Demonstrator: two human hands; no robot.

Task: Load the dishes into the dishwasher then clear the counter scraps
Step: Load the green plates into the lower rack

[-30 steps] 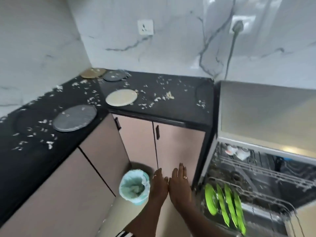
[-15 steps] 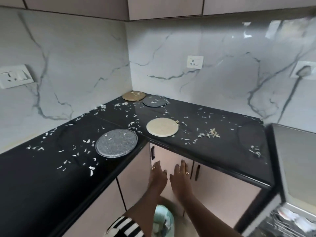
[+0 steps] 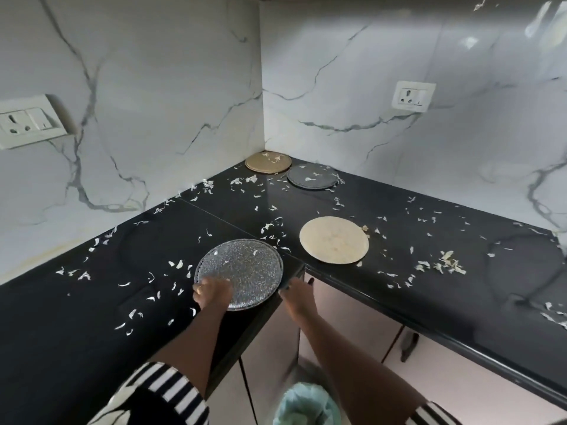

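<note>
A speckled grey plate (image 3: 245,268) lies flat at the inner corner edge of the black counter (image 3: 445,302). My left hand (image 3: 211,294) rests on its near-left rim with fingers curled over it. My right hand (image 3: 296,291) reaches up from below the counter edge and its fingertips pinch the plate's right rim. A cream plate (image 3: 334,239) lies to the right. A dark grey plate (image 3: 311,176) and a gold plate (image 3: 267,162) sit in the far corner. White scraps (image 3: 448,265) are scattered over the counter and plates. The dishwasher is out of view.
A bin with a teal bag (image 3: 306,403) stands on the floor below my arms, in front of beige cabinet doors with a dark handle (image 3: 408,346). Marble walls with sockets (image 3: 412,96) close the counter at the back and left.
My view has swung from the dishwasher to the counter corner. Both hands rose from in front of the cabinets to the speckled grey plate and took hold of its rim.
</note>
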